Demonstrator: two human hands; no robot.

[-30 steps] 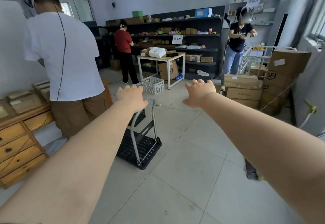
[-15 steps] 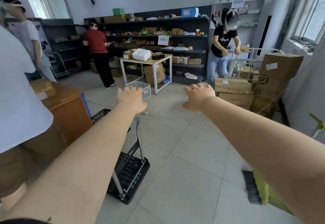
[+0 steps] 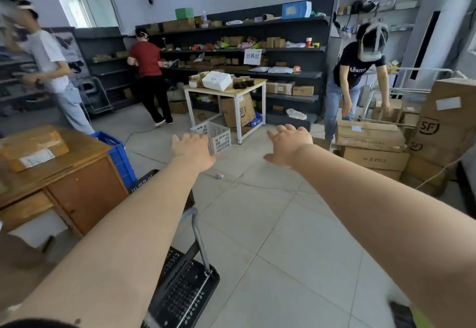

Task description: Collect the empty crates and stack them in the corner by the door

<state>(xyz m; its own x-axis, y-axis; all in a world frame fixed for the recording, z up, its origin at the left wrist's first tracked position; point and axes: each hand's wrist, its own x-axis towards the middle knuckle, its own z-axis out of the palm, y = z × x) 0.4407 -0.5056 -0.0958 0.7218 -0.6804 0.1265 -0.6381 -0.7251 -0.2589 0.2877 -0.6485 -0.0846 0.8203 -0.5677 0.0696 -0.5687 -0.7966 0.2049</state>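
Reaching forward at chest height, both arms extend over the tiled floor [image 3: 283,224] with nothing in either hand. The left hand [image 3: 192,151] shows its back to the camera, fingers loosely spread and straight; the right hand [image 3: 288,146] is likewise spread, thumb out to the side. Neither touches any object. Judged from the posture, the hands are held ready for a two-handed lift of a crate not yet reached.

The nearest task item is the white crate [image 3: 215,135], a lattice-walled basket standing on the floor just beside the leg of the light table [image 3: 229,90]. It appears empty, though its far interior is partly hidden by the left hand. It sits upright and apart from the cardboard under the table, so a grasp on its two short rims looks unobstructed.

A blue crate [image 3: 117,156] stands on the floor against the side of the wooden desk [image 3: 64,173]; its contents cannot be seen. A dark crate [image 3: 145,180] lies just beside it, mostly covered by the left forearm.

A black platform trolley [image 3: 185,284] stands below the left arm with its handle raised, near enough to obstruct footing on the approach.

Three other people work along the shelving [image 3: 257,44]; one bends over stacked cardboard boxes [image 3: 373,144] to the right. No door or stacking corner is visible from this position, so the destination cannot be confirmed.

Assessment: collection has not begun; no crate is in hand.
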